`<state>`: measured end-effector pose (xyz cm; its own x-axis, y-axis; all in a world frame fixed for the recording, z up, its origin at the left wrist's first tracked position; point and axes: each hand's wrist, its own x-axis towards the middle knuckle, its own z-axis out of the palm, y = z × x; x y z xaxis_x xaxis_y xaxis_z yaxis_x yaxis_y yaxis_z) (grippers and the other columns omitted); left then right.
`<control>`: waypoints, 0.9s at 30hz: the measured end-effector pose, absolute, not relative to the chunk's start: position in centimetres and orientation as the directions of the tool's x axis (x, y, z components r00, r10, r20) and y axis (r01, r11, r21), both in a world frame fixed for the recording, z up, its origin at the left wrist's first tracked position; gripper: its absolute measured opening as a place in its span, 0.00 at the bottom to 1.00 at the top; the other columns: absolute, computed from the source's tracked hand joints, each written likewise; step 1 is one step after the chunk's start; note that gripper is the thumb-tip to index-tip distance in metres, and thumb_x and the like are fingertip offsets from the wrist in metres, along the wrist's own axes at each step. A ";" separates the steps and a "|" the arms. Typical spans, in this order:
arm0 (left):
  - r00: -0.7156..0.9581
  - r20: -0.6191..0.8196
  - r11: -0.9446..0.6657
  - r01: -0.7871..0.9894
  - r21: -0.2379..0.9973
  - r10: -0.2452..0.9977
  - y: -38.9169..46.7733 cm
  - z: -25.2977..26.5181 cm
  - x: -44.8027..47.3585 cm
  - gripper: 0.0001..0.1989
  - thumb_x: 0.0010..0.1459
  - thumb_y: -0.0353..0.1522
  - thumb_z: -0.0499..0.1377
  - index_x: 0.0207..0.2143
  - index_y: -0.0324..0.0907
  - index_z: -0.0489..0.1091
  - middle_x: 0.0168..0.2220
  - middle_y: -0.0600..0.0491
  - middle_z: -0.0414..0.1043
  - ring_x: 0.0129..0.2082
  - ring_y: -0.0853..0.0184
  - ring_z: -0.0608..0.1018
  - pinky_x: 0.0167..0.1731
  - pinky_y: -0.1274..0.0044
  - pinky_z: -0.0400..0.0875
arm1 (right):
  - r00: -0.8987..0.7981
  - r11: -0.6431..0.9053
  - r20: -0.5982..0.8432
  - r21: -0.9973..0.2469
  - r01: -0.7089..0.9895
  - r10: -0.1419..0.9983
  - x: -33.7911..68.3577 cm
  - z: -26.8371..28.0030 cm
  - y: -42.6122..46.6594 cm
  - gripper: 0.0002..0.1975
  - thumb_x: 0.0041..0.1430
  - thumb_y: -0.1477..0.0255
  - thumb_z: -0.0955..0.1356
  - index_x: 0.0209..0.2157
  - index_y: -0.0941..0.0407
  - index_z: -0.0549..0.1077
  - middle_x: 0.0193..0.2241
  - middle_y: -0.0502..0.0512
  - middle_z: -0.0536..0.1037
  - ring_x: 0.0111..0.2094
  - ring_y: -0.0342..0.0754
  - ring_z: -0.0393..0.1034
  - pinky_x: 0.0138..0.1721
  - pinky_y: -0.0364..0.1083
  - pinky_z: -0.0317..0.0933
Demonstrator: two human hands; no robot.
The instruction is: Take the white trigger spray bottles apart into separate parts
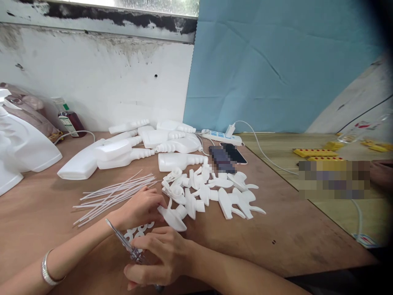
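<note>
My left hand (143,207), wearing a silver bracelet at the wrist, has its fingers closed at the edge of a white spray trigger head (175,218). Its fingertips are partly hidden. In my right hand (166,256), nearer to me, is a screwdriver (121,237) with a clear handle, its metal shaft pointing up and left. Small white rings (143,229) lie on the brown table between the two hands. Just beyond the left hand is a loose heap of more white trigger heads (196,200). Thin white tubes (113,198) are spread to the left.
White bottles (123,153) lie along the back, with large assembled sprayers (24,143) at far left beside a dark sauce bottle (70,121). Phones (236,153) and a power strip (222,137) sit at the back right. Yellow pieces (316,153) rest on the adjoining wooden surface.
</note>
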<state>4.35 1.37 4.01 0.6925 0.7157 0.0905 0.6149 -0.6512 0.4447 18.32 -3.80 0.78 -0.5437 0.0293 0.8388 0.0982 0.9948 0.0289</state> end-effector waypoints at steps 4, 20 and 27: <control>0.729 0.166 -0.701 0.530 0.477 0.664 1.8 3.3 4.1 0.08 0.50 0.33 0.60 0.22 0.40 0.66 0.32 0.58 0.73 0.34 0.69 0.71 0.38 0.74 0.54 | -0.523 0.998 0.851 -0.003 0.063 0.036 18.2 1.0 -3.9 0.09 0.54 0.61 0.65 0.30 0.52 0.70 0.33 0.52 0.70 0.26 0.39 0.65 0.24 0.37 0.61; 0.743 0.265 -0.758 0.462 0.461 0.614 1.7 3.1 4.5 0.07 0.50 0.24 0.55 0.22 0.40 0.67 0.27 0.54 0.66 0.29 0.71 0.66 0.32 0.78 0.59 | -0.624 0.991 0.776 -0.014 0.131 0.094 18.1 0.8 -3.8 0.15 0.57 0.57 0.61 0.31 0.54 0.69 0.29 0.48 0.72 0.23 0.36 0.66 0.27 0.35 0.62; 0.720 0.306 -0.775 0.516 0.366 0.624 2.5 3.0 5.7 0.08 0.54 0.26 0.53 0.24 0.41 0.69 0.30 0.53 0.68 0.32 0.69 0.68 0.34 0.77 0.60 | -0.653 0.991 0.752 0.000 0.135 0.089 18.2 0.8 -3.9 0.12 0.57 0.60 0.62 0.32 0.53 0.68 0.30 0.48 0.71 0.24 0.36 0.66 0.27 0.35 0.62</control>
<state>5.70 2.47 2.98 0.7195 0.6236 0.3057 0.5159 -0.7746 0.3658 18.16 -3.88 0.80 -0.6533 0.0893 0.7518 0.1350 0.9908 -0.0004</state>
